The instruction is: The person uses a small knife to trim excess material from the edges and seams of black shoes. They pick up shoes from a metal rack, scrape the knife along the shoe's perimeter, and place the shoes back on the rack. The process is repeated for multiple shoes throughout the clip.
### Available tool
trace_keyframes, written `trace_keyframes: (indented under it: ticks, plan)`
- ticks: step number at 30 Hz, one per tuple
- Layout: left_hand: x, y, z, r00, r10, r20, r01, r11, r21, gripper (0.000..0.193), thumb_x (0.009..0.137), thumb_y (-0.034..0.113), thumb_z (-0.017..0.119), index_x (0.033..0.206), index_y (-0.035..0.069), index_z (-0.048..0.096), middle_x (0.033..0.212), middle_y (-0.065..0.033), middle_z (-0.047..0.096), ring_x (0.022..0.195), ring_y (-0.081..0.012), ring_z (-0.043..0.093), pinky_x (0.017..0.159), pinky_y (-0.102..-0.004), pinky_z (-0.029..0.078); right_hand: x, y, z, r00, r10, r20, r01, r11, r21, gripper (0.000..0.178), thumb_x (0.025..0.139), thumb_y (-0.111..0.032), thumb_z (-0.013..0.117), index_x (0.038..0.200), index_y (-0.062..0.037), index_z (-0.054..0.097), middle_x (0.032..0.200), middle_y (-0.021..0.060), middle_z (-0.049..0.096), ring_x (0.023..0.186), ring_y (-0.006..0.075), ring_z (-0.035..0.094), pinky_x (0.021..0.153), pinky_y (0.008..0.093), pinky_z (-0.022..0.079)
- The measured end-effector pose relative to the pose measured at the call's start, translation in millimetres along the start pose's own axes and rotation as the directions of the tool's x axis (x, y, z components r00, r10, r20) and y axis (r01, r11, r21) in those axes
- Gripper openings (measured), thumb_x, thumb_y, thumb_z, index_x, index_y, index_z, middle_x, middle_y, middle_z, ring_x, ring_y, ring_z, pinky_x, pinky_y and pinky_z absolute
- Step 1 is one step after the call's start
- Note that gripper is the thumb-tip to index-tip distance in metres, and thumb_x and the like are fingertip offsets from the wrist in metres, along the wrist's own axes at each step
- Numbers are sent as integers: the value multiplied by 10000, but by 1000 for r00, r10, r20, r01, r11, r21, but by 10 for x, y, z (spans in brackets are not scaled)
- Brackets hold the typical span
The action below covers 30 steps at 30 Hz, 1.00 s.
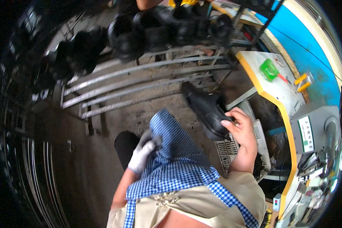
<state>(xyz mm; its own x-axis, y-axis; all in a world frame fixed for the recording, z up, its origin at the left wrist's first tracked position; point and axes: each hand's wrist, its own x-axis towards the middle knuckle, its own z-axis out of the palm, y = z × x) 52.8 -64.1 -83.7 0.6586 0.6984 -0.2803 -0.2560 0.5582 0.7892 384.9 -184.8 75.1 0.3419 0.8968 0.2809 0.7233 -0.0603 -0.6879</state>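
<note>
My right hand, bare, is closed on one end of a black shoe. The shoe hangs tilted in front of me, over the floor and near a white plastic basket. In a white glove with grey fingers, my left hand is by the blue-and-white checked apron on my front. Its fingers are loosely bent and a little apart, with nothing visible in them. Whether they touch the cloth, I cannot tell.
Ahead stands a metal rack with several black shoes on top. On the right runs a yellow-edged workbench, with a green container and a grey machine. Metal rails stand at the left.
</note>
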Motion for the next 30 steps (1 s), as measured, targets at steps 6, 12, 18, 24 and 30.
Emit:
trace_keyframes:
  ticks: [6, 12, 18, 24, 30]
  plan:
    - [466, 201, -254, 878, 12, -479, -189, 927, -323, 579, 887, 281, 733, 1390, 137, 484, 1273, -98, 583, 1063, -258, 612, 890, -410, 528, -71, -233, 876, 750, -369, 549, 318, 929, 191, 207, 742, -123, 794, 921, -71, 706, 905, 65, 649, 739, 280, 679, 614, 371, 537]
    - [-34, 868, -141, 663, 452, -597, -545, 838, 29, 578, 874, 208, 712, 1385, 70, 479, 1248, -100, 601, 1108, -223, 599, 966, -372, 497, 176, -280, 1153, 685, -496, 534, 181, 825, 535, 209, 787, 1, 779, 989, -9, 728, 937, 83, 670, 795, 163, 673, 659, 282, 544]
    - [-350, 1177, -84, 697, 660, -279, -537, 739, 407, 700, 749, 240, 823, 1347, 9, 541, 1268, -91, 605, 1171, -212, 576, 1041, -344, 446, 512, -585, 1285, 796, -507, 331, 281, 793, 540, 282, 835, 12, 723, 1114, -18, 701, 887, 76, 656, 754, 119, 626, 600, 259, 473]
    - [-422, 1190, 119, 864, 467, -190, -350, 827, 441, 845, 640, 358, 874, 1338, 3, 557, 1262, -112, 612, 1175, -219, 580, 1043, -343, 439, 812, -1056, 1310, 595, -775, 211, 688, 628, 364, 363, 765, -55, 776, 1118, -110, 716, 799, 46, 609, 598, 189, 611, 514, 319, 477]
    - [-416, 1219, 217, 932, 351, -92, -275, 848, 454, 783, 690, 290, 891, 1332, -7, 554, 1218, -135, 644, 1116, -207, 619, 1010, -343, 485, 979, -1226, 1253, 355, -879, 319, 839, 450, 305, 224, 731, -74, 752, 951, -94, 712, 778, 19, 607, 610, 180, 645, 499, 310, 521]
